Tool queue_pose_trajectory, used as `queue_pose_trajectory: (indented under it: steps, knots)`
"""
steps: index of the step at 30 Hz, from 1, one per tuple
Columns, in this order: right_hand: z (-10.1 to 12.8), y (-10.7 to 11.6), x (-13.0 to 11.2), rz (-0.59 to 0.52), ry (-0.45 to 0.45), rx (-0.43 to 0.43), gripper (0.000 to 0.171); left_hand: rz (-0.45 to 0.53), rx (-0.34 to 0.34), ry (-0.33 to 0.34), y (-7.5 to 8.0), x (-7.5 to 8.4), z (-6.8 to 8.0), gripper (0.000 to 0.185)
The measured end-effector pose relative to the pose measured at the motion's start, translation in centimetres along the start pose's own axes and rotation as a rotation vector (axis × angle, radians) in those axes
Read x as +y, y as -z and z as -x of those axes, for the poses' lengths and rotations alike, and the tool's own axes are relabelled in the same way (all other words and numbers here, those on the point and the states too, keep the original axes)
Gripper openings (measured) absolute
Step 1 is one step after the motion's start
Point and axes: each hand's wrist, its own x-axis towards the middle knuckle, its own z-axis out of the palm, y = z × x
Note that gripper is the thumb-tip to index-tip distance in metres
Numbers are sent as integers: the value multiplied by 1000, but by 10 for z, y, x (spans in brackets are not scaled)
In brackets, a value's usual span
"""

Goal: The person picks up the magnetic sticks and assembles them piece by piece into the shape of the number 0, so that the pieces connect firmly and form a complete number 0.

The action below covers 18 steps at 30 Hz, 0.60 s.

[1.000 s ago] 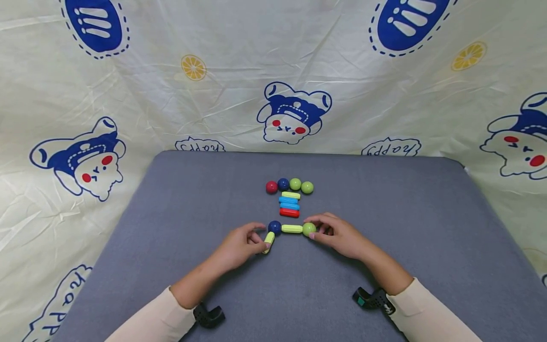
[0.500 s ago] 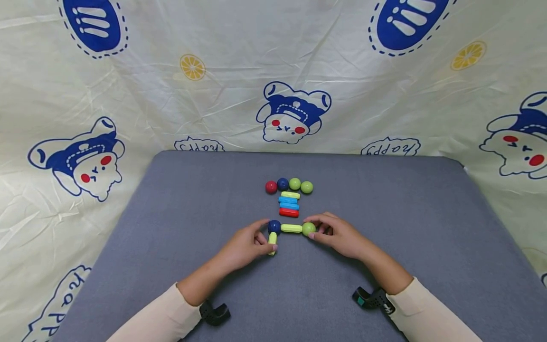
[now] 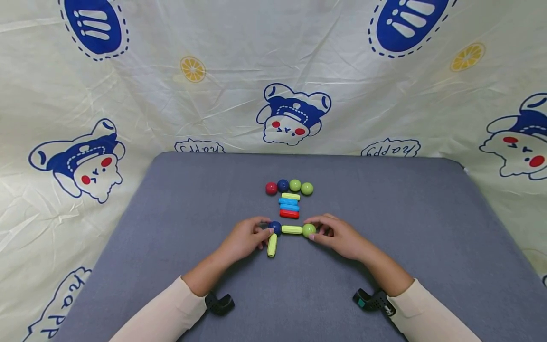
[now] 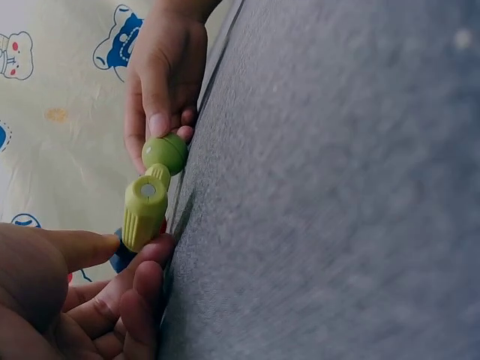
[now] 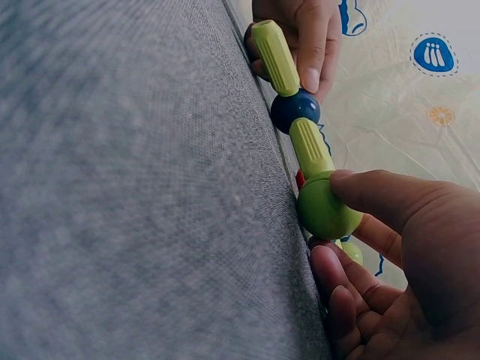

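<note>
My left hand (image 3: 245, 239) pinches a dark blue ball (image 3: 276, 228) between thumb and forefinger. From that ball a yellow-green ribbed rod (image 3: 272, 246) points toward me, its metal-tipped end facing the left wrist camera. A second yellow-green rod (image 3: 292, 230) runs sideways from the blue ball to a green ball (image 3: 309, 231). My right hand (image 3: 339, 236) holds this green ball, thumb in front and fingers behind. Together the two balls and two rods form a corner shape lying on the grey table. In the right wrist view the blue ball (image 5: 295, 112) joins both rods.
Behind the joined pieces lie stacked rods: a red rod (image 3: 289, 214), two blue rods (image 3: 288, 204) and a yellow rod (image 3: 290, 196). Beyond them sit a red ball (image 3: 271, 188), a blue ball (image 3: 283, 185) and two green balls (image 3: 301, 186). A printed curtain (image 3: 239, 95) hangs behind the table (image 3: 384, 199).
The near rod has swung from a slant to nearly straight toward me. My left hand has let go of it and moved up to the blue ball. The right hand stays put.
</note>
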Motion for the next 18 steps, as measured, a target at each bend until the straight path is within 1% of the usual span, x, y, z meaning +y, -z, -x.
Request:
queue_pose_trajectory:
  steps: [10,18]
  knots:
    - [0,-1,0,3,-4,5,35,0,34,-10,-1,-6,-6,34]
    - [1,0,-1,2,-1,10,37,35,78,-56,0,-10,-8,33]
